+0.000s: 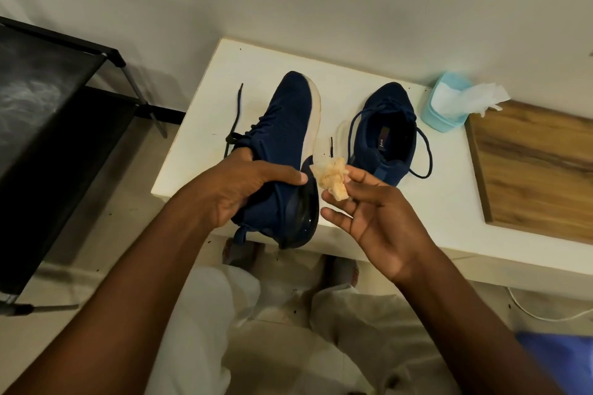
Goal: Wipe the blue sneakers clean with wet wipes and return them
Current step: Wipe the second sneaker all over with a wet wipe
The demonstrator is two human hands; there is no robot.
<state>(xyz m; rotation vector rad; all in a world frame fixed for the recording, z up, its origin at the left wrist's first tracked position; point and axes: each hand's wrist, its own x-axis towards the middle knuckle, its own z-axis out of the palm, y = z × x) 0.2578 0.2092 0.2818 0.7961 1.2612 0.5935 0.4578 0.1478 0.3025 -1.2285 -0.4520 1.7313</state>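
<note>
My left hand (247, 189) grips the first sneaker (282, 144) at the heel, fingers curled round the collar. The shoe is turned on its side, sole facing right, toe over the white surface (199, 125), heel past the near edge. Upper: navy knit. Midsole: off-white and dull; the heel section is dark and glossy. Laces hang loose. My right hand (375, 215) pinches a crumpled wipe (330, 181), stained tan, just beside the sole. The second sneaker (385, 135) stands upright on the surface to the right, laces undone. A light blue wipe pack (444, 112) sits behind it, one sheet sticking out.
</note>
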